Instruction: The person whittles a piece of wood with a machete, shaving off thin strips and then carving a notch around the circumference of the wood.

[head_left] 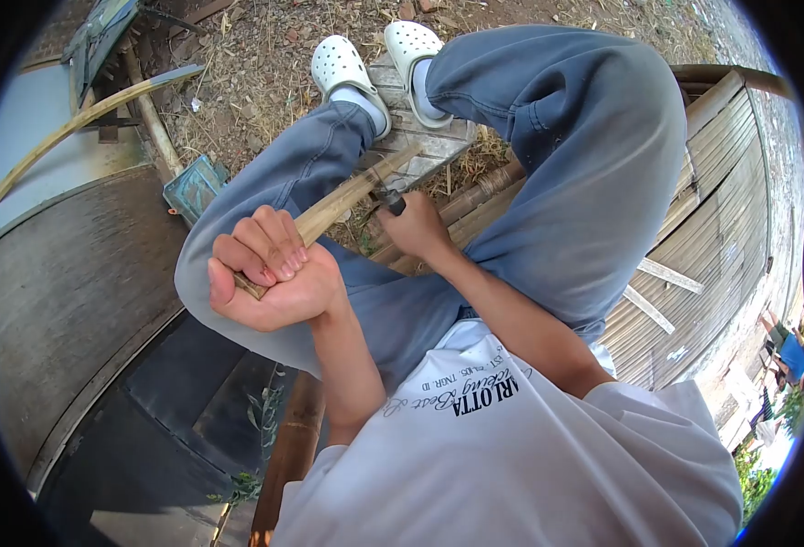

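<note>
My left hand [274,269] is wrapped round the lower end of a pale strip of wood or bamboo [347,196], which slants up and away between my knees. Near the strip's far part, my right hand [413,223] is closed round the dark handle of a tool [390,198]. The tool's thin upper part meets or crosses the strip; its exact shape is too small to tell. Beneath the far end of the strip lies a grey wooden board [434,150], with white clogs [338,68] on my feet resting on it.
Bamboo slats [712,237] with two pale strips on them lie to the right. A curved bamboo piece [83,118] and a blue-green plastic object [194,187] are at the left, beside large panels [74,283]. A distant person [792,354] shows at the right edge.
</note>
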The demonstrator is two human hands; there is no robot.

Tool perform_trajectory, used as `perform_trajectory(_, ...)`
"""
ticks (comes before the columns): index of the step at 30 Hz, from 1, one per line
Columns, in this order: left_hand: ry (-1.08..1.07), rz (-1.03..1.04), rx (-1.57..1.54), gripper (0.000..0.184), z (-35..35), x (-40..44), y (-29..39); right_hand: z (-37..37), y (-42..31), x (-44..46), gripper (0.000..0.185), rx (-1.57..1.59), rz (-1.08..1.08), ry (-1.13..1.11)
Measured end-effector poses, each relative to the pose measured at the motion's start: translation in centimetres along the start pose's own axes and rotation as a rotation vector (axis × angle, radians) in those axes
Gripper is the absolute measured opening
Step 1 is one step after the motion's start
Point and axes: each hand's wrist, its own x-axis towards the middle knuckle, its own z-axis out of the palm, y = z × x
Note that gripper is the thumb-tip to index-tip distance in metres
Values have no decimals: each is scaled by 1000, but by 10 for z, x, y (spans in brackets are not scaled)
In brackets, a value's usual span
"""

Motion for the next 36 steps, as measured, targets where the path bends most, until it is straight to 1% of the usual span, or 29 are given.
perform_trajectory(1, 4, 2, -5, 43, -1, 1, 0, -3, 1, 11, 27, -78, 230, -60)
perform_trajectory(4, -13, -6, -9, 43, 3, -5, -1, -9, -2, 16, 28, 16, 266, -71)
perform_trajectory(5, -29, -20, -18, 43, 4, -6, -2, -9, -4, 13, 28, 133, 209, -58)
perform_trajectory(6, -24, -16, -24, 43, 4, -6, -2, -9, -8, 15, 28, 126, 206, -58)
perform_trajectory(8, -54, -26, -48, 43, 1, -9, -1, -9, -7, 16, 25, 199, -24, -265)
perform_trajectory(9, -41, -36, -44, 43, -2, -13, 1, -4, 1, 19, 26, 262, 130, -312)
perform_trajectory(10, -23, -21, -38, 43, -6, -15, 3, -1, 7, 23, 26, 260, 136, -314)
perform_trajectory(12, -16, 1, -39, 43, -13, -7, 6, 2, 8, 32, 26, 153, 141, -247)
perform_trajectory(14, 68, 4, -62, 44, -21, 2, 10, 4, 3, 34, 26, 97, 157, -246)
perform_trajectory(15, 71, 13, -60, 44, -21, 0, 10, 7, 3, 31, 25, 206, 156, -231)
perform_trajectory(16, 40, 12, -58, 44, -20, -5, 10, 11, 2, 26, 27, 321, 159, -214)
perform_trajectory(17, 5, 7, -56, 44, -20, -6, 9, 14, 4, 19, 26, 342, 101, -231)
perform_trajectory(18, 6, 7, -52, 44, -20, -4, 7, 13, 5, 23, 26, 344, 103, -234)
perform_trajectory(20, 64, 16, -71, 44, -20, -7, 8, 9, 10, 21, 23, 143, -90, -176)
perform_trajectory(21, 68, 20, -69, 44, -20, -7, 8, 12, 12, 29, 18, 106, 6, -149)
perform_trajectory(22, 62, 19, -65, 44, -20, -6, 7, 11, 12, 33, 18, 105, -3, -152)
perform_trajectory(24, 47, 23, -70, 44, -17, -3, 8, 5, 10, 40, 16, 473, 499, -259)
perform_trajectory(26, 1, 5, -38, 44, -12, -3, 5, 9, 8, 30, 13, 488, 477, -233)
perform_trajectory(28, 11, 10, -38, 44, -10, -1, 3, 11, 1, 17, 14, 444, 175, -273)
perform_trajectory(30, 45, 11, -18, 43, -11, -8, 4, 13, 18, 26, 13, 397, 246, -307)
perform_trajectory(32, 55, 28, -59, 43, -14, -6, 4, 13, 18, 43, 11, 459, 473, -214)
perform_trajectory(33, 47, 34, -67, 43, -15, -4, 5, 8, 14, 46, 16, 500, 532, -255)
perform_trajectory(36, 45, 19, -54, 43, -15, -1, 6, 7, -1, 29, 12, 550, 476, -299)
